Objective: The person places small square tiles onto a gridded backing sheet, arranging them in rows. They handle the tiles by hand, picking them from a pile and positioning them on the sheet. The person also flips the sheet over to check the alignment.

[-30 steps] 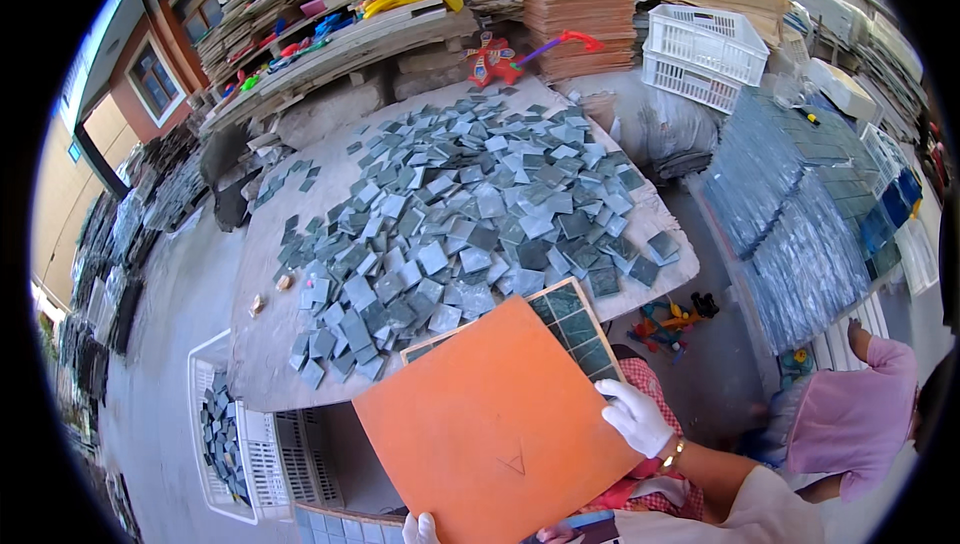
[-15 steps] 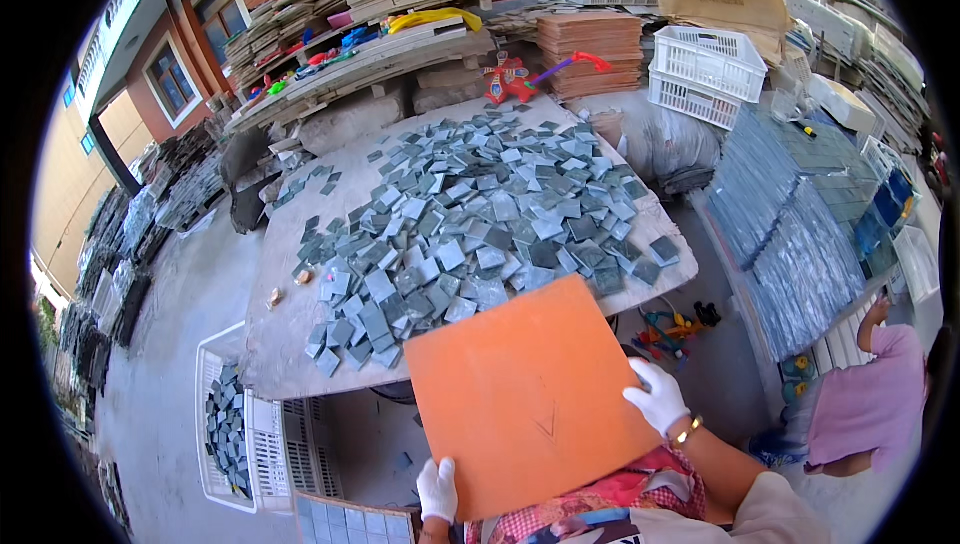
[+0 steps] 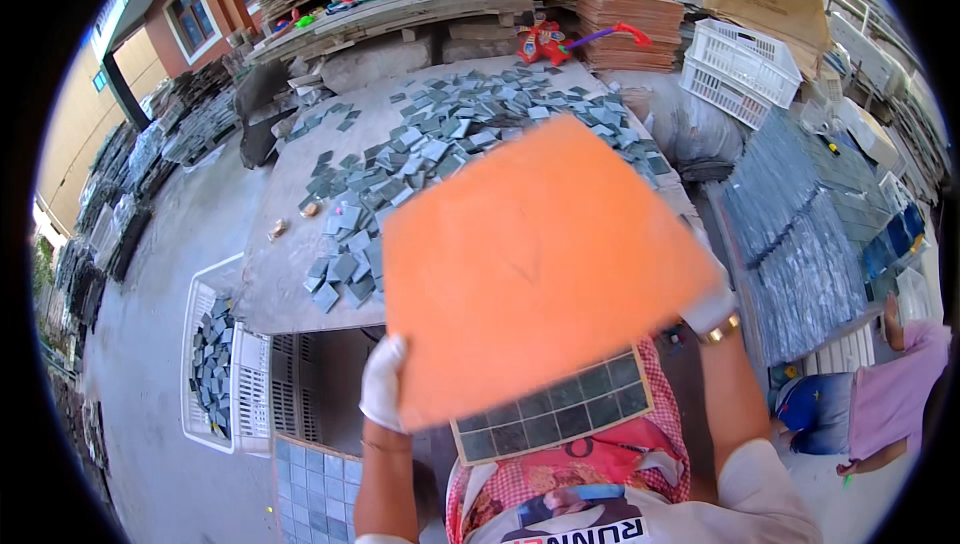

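Observation:
A flat orange board (image 3: 540, 264) is held up in front of me by both gloved hands. My left hand (image 3: 383, 384) is closed on its lower left corner, with the fingers partly behind it. My right hand (image 3: 710, 306) grips the right corner; its fingers are mostly hidden and slightly blurred. Below the board's lower edge, over my lap, shows a framed grid of dark green square tiles (image 3: 555, 409); the rest of it is covered. Beyond the board, loose grey-green tiles (image 3: 440, 134) lie heaped on a table (image 3: 270, 294).
A white crate (image 3: 240, 364) of tiles stands at the left, beside another tile grid (image 3: 315, 494). Stacked wrapped tile sheets (image 3: 800, 244) rise at the right, near a person in a pink top (image 3: 900, 384). A red toy (image 3: 545, 44) sits at the table's far edge.
Both hands have raised the orange board away from my lap and over the table's near side. The dark tile grid beneath it has come into sight. My view has tilted down.

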### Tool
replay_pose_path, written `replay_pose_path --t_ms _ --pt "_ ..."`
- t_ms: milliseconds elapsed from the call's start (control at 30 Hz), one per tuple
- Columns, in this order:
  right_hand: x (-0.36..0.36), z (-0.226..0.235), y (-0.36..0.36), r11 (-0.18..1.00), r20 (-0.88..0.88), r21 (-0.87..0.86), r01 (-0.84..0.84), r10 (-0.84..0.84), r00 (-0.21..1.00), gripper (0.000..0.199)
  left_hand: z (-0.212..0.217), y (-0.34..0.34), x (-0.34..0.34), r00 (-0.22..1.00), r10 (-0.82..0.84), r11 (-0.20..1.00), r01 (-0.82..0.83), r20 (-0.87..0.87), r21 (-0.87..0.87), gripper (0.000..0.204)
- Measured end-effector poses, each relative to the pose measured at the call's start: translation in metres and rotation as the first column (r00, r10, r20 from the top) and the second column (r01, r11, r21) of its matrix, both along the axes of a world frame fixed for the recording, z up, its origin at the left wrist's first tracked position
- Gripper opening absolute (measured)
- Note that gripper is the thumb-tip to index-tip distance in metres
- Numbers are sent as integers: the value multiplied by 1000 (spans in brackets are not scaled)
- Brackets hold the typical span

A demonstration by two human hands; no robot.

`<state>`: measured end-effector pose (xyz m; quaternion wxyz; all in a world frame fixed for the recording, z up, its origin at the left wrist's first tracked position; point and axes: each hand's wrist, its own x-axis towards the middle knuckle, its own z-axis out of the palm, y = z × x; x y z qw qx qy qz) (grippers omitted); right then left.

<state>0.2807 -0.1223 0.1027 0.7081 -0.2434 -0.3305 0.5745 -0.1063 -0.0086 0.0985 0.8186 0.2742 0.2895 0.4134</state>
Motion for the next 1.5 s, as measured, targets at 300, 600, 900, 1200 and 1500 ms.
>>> replay_pose_path --t_ms 300,600,900,1200,1500 --pt "-86 -98 151 926 861 376 42 -333 -385 53 68 29 -45 901 433 873 -417 -11 253 52" --pt "-86 -100 183 974 961 97 -202 -145 -236 51 67 -29 -103 658 742 659 -680 -128 321 57" --pt "-111 -84 170 1000 965 -10 -3 9 -261 51 55 -26 -122 636 756 647 -693 -155 317 56" --pt "-117 -91 188 966 906 -17 258 124 -405 68 57 -39 -118 691 704 698 -631 -164 338 54" --pt "-132 -95 136 991 774 91 -101 -134 -619 66 50 -49 -130 655 738 664 -665 -159 343 53"
